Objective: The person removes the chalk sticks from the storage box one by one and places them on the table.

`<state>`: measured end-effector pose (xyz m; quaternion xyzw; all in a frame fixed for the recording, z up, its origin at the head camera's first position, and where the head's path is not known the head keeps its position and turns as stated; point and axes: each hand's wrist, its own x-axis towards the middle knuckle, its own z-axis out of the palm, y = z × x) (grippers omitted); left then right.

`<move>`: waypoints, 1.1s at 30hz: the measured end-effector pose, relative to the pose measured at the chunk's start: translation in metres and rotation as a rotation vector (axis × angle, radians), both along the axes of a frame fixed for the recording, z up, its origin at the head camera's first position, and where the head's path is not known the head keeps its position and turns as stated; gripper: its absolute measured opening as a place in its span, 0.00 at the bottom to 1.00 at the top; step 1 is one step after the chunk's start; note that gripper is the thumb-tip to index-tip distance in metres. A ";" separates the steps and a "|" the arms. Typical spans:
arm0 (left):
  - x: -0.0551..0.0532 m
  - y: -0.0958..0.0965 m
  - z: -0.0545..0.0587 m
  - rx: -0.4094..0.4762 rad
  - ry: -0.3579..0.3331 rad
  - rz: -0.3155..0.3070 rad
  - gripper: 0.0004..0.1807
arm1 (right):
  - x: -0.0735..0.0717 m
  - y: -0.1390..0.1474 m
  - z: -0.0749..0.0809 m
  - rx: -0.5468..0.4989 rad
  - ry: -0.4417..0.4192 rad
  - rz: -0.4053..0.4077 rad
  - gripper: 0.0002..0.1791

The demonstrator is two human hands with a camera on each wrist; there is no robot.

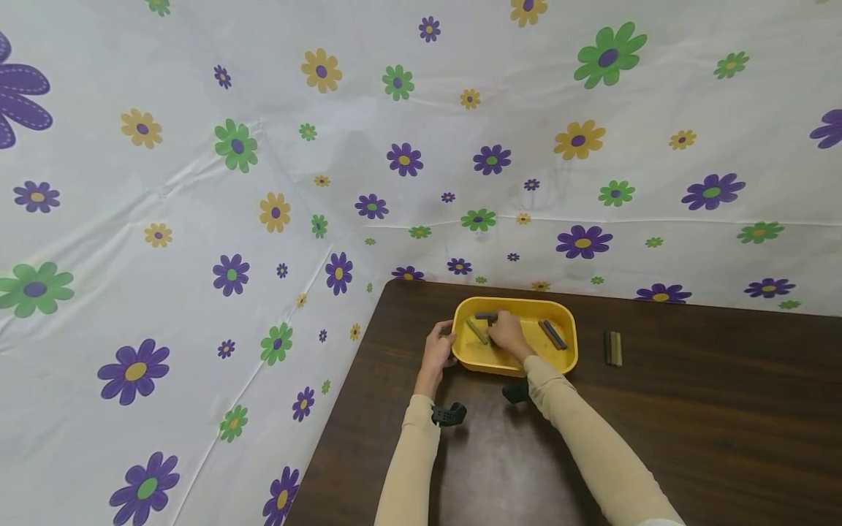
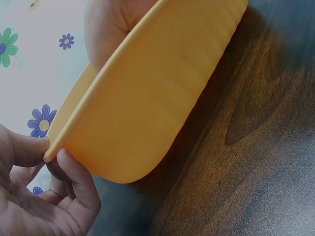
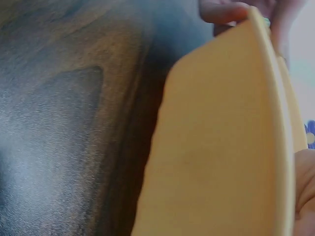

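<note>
A yellow plastic tray (image 1: 515,367) stands on the brown table in the head view. My left hand (image 1: 437,351) pinches the tray's rim at its left end, thumb on one side and fingers curled on the other; the left wrist view shows this hand (image 2: 44,191) closely. My right hand (image 1: 510,334) reaches over the front wall into the tray, fingers bent round the end of a dark grey stick (image 1: 485,316). Beside it lies an olive-yellow stick (image 1: 476,331). Two dark sticks (image 1: 552,334) lie side by side at the tray's right. The wall hides the right fingertips in both wrist views.
To the right of the tray, several short sticks (image 1: 613,348), dark and olive, lie side by side on the wooden table (image 1: 710,409). A white flower-printed sheet (image 1: 460,131) hangs behind the table and along its left side.
</note>
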<state>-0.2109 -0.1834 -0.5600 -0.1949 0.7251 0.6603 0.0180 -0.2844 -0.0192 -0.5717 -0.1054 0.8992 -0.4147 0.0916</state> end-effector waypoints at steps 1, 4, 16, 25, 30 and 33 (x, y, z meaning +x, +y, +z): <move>0.000 0.000 0.000 0.002 0.000 -0.001 0.22 | 0.000 0.002 0.000 -0.019 -0.016 0.002 0.15; 0.001 0.000 0.000 0.008 0.004 -0.006 0.22 | -0.001 0.006 0.002 -0.082 -0.084 0.007 0.19; 0.002 -0.001 0.002 0.021 -0.001 -0.010 0.21 | -0.002 0.027 0.015 -0.532 -0.505 -0.066 0.29; 0.004 -0.002 0.003 0.020 0.008 -0.018 0.21 | -0.005 0.041 0.024 -0.695 -0.633 -0.015 0.33; 0.005 -0.002 0.003 0.009 0.015 -0.020 0.21 | -0.007 0.046 0.024 -0.698 -0.654 -0.004 0.33; 0.005 -0.001 0.003 0.003 0.012 -0.019 0.21 | -0.007 0.049 0.025 -0.710 -0.661 0.010 0.33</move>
